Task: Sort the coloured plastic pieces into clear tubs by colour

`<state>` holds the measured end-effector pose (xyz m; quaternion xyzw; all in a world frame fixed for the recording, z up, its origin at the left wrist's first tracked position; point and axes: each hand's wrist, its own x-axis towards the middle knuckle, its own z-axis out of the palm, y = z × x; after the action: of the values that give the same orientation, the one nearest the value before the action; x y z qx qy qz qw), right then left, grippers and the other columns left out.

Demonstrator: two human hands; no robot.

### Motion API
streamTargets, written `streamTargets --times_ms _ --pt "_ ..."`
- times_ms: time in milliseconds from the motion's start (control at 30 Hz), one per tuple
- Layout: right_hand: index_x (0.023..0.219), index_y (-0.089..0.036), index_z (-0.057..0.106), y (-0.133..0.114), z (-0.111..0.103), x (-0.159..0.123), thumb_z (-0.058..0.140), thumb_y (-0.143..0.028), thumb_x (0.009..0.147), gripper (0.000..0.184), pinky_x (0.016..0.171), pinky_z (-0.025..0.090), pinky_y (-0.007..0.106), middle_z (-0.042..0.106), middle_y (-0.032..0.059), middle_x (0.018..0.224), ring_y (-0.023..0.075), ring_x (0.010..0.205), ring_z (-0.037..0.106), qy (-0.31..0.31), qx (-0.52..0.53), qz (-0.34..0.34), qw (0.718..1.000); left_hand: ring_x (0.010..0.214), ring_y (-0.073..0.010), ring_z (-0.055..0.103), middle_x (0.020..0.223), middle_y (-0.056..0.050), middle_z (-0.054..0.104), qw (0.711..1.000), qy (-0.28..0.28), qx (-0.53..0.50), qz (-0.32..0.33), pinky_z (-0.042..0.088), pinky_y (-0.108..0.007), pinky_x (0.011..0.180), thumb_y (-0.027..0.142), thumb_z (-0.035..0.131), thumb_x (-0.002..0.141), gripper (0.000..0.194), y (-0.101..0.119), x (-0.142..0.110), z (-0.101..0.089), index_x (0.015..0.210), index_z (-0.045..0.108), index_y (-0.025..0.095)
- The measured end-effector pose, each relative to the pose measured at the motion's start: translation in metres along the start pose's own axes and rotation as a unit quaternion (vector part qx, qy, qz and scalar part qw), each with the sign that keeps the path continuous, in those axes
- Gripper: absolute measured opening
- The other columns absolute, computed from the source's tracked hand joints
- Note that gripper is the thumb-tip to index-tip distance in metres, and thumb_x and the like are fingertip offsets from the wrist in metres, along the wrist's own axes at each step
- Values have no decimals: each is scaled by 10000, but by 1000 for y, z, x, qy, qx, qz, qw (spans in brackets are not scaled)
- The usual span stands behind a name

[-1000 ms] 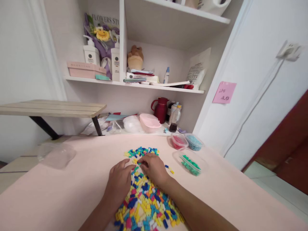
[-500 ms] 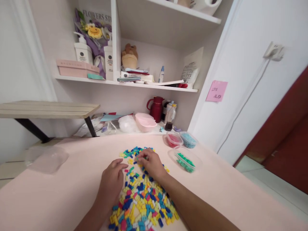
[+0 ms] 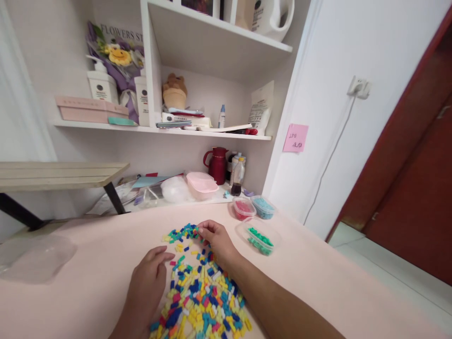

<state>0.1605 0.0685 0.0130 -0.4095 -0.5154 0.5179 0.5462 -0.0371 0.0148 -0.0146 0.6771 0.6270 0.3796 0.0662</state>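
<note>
A long spread of small toy building bricks (image 3: pixel 201 296) in yellow, blue, teal, red, white and orange covers the middle of the pink table. At its far end lies a looser cluster of green, blue and yellow bricks (image 3: pixel 181 233). My right hand (image 3: pixel 219 242) reaches over the right side of this cluster, thumb and forefinger pinched together; whatever is between them is too small to make out. Along the left edge of the spread rests my left hand (image 3: pixel 150 270), fingers loosely stretched toward a few scattered bricks, holding nothing I can see.
Right of the bricks stands a clear tub of green bricks (image 3: pixel 260 240). Behind it are a tub of red pieces (image 3: pixel 243 207) and one of light blue pieces (image 3: pixel 263 207). A clear plastic container (image 3: pixel 38 256) lies at left, near a wooden stand (image 3: pixel 63 175). Shelves rise behind.
The view has turned to the right, so everything sits further left. My right hand has shifted right across the far cluster, its fingertips now at that cluster's right edge. The left hand stays beside the bricks.
</note>
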Motion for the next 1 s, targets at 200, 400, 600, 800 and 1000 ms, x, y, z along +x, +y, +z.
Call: streamTargets --times_ms 200,400,600,800,1000 --pt "781 -185 645 -48 -26 8 668 -351 708 183 593 423 247 631 -8 692 141 658 581 -34 -107 -24 993 1064 -220 697 1150 -58 726 1000 -3 -2 -19 541 -383 978 205 381 781 424 1 0 0 836 798 253" --pt "848 -208 709 -111 -84 5 565 -165 810 156 713 430 282 723 49 895 198 863 648 26 -611 -23 791 1076 -226 691 1155 -49 728 999 0 -23 -23 534 -388 987 251 385 782 417 -5 2 1 829 800 264" --pt "816 -168 739 -124 -111 -6 580 -68 763 196 753 426 385 724 171 978 318 937 665 88 -713 40 695 1031 -217 704 1083 -25 759 999 20 -36 -9 552 -367 952 273 430 767 368 -14 5 3 784 796 295" --pt "948 -181 753 -127 -101 -4 502 -128 858 272 728 435 362 729 170 1025 302 932 669 75 -708 19 702 1025 -238 703 1073 -22 758 998 35 -52 -21 556 -420 950 291 426 770 358 -14 4 2 771 783 302" --pt "1066 -263 746 -97 -57 -5 569 -218 885 257 754 449 242 747 17 989 170 871 661 -166 -561 -123 802 1017 -228 701 1032 -32 766 996 37 -65 -45 531 -404 989 273 433 737 344 -2 2 -7 753 776 267"
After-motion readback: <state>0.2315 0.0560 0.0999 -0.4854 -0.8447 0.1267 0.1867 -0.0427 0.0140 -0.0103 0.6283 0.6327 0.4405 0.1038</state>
